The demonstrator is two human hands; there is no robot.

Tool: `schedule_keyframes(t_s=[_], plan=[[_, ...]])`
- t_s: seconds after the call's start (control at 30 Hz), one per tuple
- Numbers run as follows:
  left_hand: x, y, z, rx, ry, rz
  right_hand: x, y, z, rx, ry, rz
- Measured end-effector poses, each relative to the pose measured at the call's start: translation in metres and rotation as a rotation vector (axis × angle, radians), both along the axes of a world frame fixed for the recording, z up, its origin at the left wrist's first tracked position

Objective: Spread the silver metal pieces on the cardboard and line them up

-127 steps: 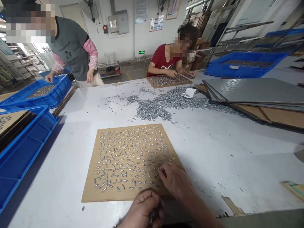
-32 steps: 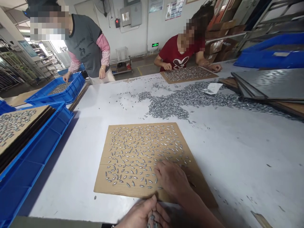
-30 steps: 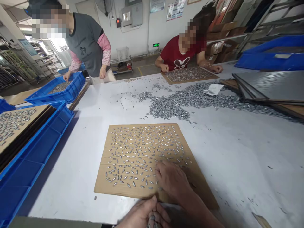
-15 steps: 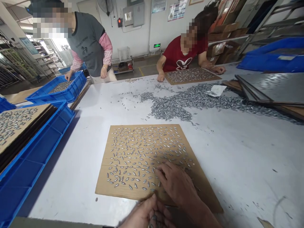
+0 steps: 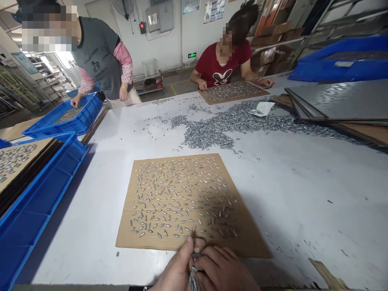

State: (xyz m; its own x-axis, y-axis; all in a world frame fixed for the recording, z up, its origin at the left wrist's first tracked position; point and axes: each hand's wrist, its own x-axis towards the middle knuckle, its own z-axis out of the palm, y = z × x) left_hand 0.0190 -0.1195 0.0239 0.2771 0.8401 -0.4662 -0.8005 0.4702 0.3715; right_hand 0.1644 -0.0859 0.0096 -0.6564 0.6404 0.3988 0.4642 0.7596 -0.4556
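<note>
Below the near edge of a brown cardboard sheet [image 5: 123, 238], my left hand [image 5: 178, 266] is cupped and closed around several small spindle-shaped metal pieces [image 5: 193, 279]. My right hand [image 5: 226, 268] meets it from the right, its bent fingers at the pieces in the left palm; one dark piece shows between the two hands. Exactly what the right fingertips grip is partly hidden. Many silvery metal pieces [image 5: 165, 233] lie spaced out over the cardboard, pointing in various directions, with shadow over the lower right part.
A pile of loose metal pieces [image 5: 209, 133] spreads across the white table [image 5: 103, 194]. Blue crates [image 5: 57, 186] stand at left; stacked flat sheets [image 5: 339, 99] lie at right. Two people work across the table, one by a crate, one at another covered cardboard [image 5: 235, 92].
My right hand has drawn back from the cardboard's lower right to the pieces in my left hand. More pieces show where it was. The whole view has shifted slightly.
</note>
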Motion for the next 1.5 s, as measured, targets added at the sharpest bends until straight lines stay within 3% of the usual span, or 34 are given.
schedule_keyframes(t_s=[0.17,0.27,0.47,0.67,0.83,1.1,1.3,1.5], plan=[[-0.004,-0.004,0.006,0.009,0.036,-0.004,-0.006,0.011,0.027,-0.194,0.037,0.092],[-0.010,-0.005,0.000,0.006,0.059,0.027,-0.007,0.020,0.036,-0.172,-0.010,0.078],[-0.026,-0.009,0.005,-0.002,0.333,-0.058,-0.009,0.023,0.032,-0.044,-0.051,0.074],[-0.039,-0.010,0.013,0.072,0.423,-0.175,-0.006,0.019,0.031,-0.236,0.029,0.085],[-0.036,-0.012,0.005,0.162,0.439,-0.127,0.001,0.015,0.027,-0.441,0.086,0.033],[-0.022,-0.011,0.003,0.127,0.506,-0.035,-0.007,0.009,0.030,-0.455,0.098,-0.048],[-0.024,-0.009,-0.001,0.082,0.464,0.064,-0.010,0.049,0.021,-0.361,0.056,-0.154],[-0.033,-0.012,0.002,0.090,0.393,-0.043,-0.021,0.092,-0.005,-0.251,-0.114,-0.285]])
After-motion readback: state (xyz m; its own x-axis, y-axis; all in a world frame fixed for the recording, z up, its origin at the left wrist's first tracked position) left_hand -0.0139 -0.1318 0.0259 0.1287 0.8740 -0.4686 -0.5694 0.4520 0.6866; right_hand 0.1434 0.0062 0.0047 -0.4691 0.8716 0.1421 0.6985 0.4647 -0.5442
